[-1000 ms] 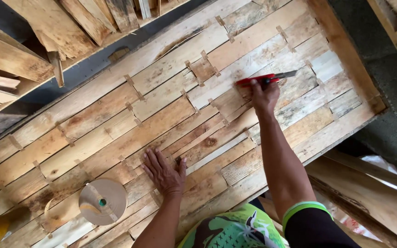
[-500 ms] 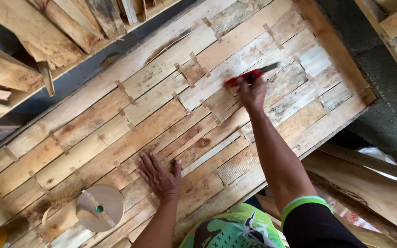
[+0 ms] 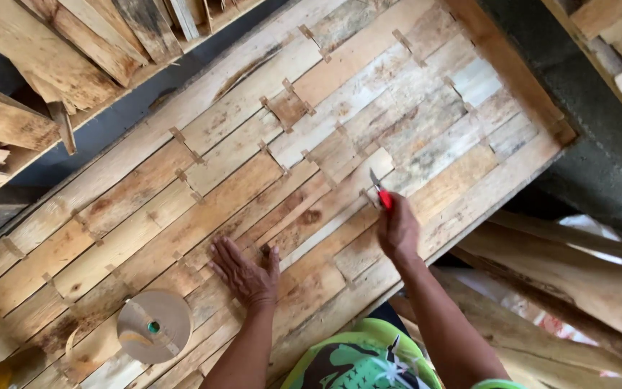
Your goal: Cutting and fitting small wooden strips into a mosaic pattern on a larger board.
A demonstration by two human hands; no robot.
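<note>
Looking down: you've got a big panel (image 3: pixel 203 216) of thin wood strips pieced together and held by short tape tabs, lying flat in front of you.
Left hand: your left hand (image 3: pixel 242 270) is flat on the panel, palm down, fingers together-ish and straight, thumb out to the side. It grips nothing, just presses the strips down.
Right hand: your right hand (image 3: pixel 397 234) is closed around the red handle of a small knife (image 3: pixel 379 191), blade pointing away from you toward the middle of the panel.
Blade tip: sits right by one of the tape tabs (image 3: pixel 368 198) at a seam. Can't tell whether it's touching the tab or hovering just above.
Tape roll: the brown tape roll (image 3: pixel 154 325) lies flat on the panel to the left of your left wrist, close by but not touching it.
Around you: loose boards (image 3: pixel 59 57) stacked above the far edge, more planks (image 3: pixel 570 281) lying on the right beside the panel.
Tip on the cut: I'd say keep the blade low and go light, those strips look thin and would probably split or lift easily.
Tip on the hold: your pressing hand is well apart from the blade. Good for safety, but sliding it nearer the seam, still behind the edge, would likely stop the strip from shifting.
</note>
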